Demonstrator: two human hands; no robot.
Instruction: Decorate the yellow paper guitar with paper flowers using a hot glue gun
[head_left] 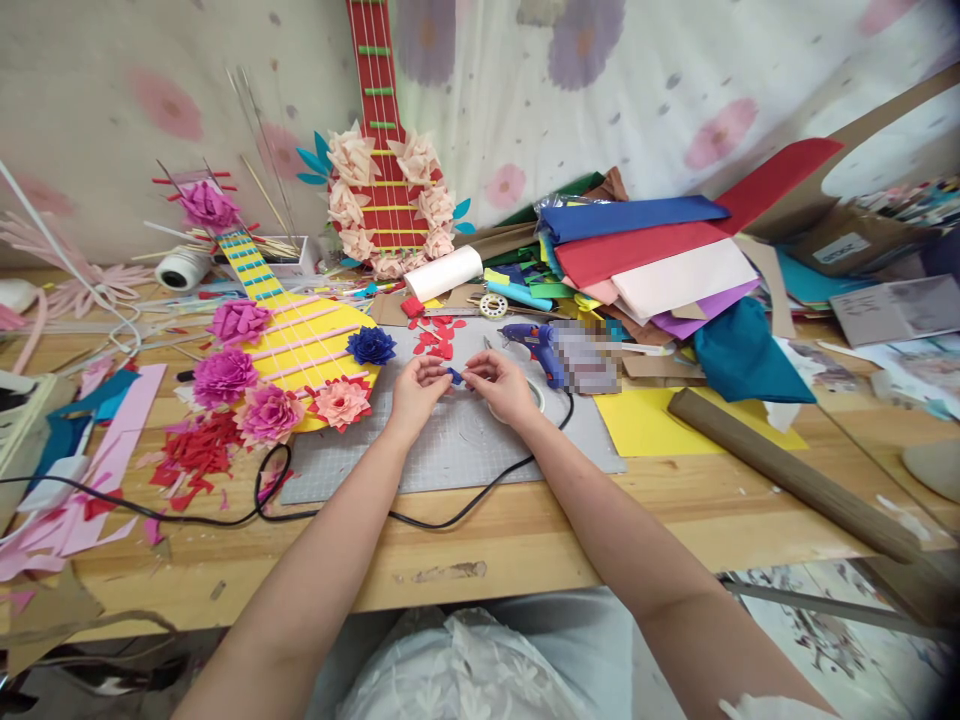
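Over the grey cutting mat [450,455], my left hand [417,392] and my right hand [504,386] meet fingertip to fingertip. Both pinch a small dark blue paper piece [454,376] between them; its exact shape is partly hidden by the fingers. Just beyond lie red paper petals [441,338]. A blue glue gun [551,362] rests right of my right hand, and a roll of tape [537,396] is partly covered by that hand. Left of my left hand lies a yellow paper guitar [319,335] with pink flowers and a dark blue paper flower [372,346].
A black cable [480,508] loops across the mat and table. Red scraps [199,450] lie on the left. A red guitar with cream flowers [386,190] leans at the back. Folded paper sheets [645,245] are piled back right, near a brown roll [787,470] and yellow sheet [637,425].
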